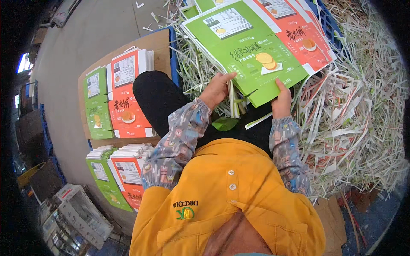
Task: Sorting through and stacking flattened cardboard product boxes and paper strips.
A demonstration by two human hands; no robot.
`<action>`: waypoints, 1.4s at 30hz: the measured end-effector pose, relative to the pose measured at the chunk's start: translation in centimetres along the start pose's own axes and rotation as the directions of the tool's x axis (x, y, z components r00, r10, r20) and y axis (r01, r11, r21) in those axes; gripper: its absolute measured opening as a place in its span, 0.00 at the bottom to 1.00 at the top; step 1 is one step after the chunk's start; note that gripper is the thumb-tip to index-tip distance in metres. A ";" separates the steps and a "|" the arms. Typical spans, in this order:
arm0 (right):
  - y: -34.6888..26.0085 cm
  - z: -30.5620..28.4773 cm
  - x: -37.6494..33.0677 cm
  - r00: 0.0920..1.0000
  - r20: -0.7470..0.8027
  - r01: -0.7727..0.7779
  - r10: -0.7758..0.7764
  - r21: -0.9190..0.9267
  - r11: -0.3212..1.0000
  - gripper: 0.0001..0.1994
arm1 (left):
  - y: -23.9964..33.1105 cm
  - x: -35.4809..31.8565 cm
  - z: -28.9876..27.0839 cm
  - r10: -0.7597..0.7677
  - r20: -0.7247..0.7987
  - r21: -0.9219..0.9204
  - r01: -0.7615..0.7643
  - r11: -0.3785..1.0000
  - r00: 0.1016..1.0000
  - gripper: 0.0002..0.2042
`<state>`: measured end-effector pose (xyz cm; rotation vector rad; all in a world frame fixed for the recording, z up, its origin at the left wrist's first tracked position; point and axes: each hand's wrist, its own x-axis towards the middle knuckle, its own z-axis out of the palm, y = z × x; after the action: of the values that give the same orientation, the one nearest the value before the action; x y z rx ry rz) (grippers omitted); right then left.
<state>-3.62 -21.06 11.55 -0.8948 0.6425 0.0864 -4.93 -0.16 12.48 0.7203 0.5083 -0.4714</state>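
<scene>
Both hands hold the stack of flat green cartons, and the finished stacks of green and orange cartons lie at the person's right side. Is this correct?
Not quite. The head view shows the left hand and right hand on the stack of flat green cartons, but the finished stacks of green and orange cartons lie at the person's left side, not the right.

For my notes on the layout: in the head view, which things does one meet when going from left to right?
Stacks of green and orange flat cartons → left hand → green carton sheet → right hand → heap of paper trimmings.

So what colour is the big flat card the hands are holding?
Bright green, with yellow round cakes pictured on it: the flat card shows best in the head view, with the left hand and right hand on it.
</scene>
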 end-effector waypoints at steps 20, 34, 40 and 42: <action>-2.3 -2.1 0.0 0.998 0.003 0.062 -0.062 -0.143 0.988 0.16 | 0.6 2.3 0.1 0.135 -0.229 0.245 -0.077 0.966 0.964 0.13; -6.9 -3.7 -2.5 0.999 -0.020 -0.028 0.025 -0.170 0.985 0.15 | 4.7 -0.3 -1.9 0.058 0.337 0.850 -0.330 0.410 0.940 0.08; -7.3 -3.9 -3.0 0.999 0.033 -0.016 0.023 -0.177 0.984 0.15 | 7.2 -1.2 -2.4 0.015 0.355 0.869 -0.336 0.363 0.935 0.07; -7.9 -3.7 -3.3 0.999 0.032 -0.034 0.040 -0.170 0.985 0.15 | 9.1 -2.8 -4.2 0.200 0.173 0.831 -0.252 0.497 0.964 0.07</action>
<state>-5.47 -28.23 17.18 -1.0430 0.6249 0.1920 -3.08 9.53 15.93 1.7183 0.0750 -0.4764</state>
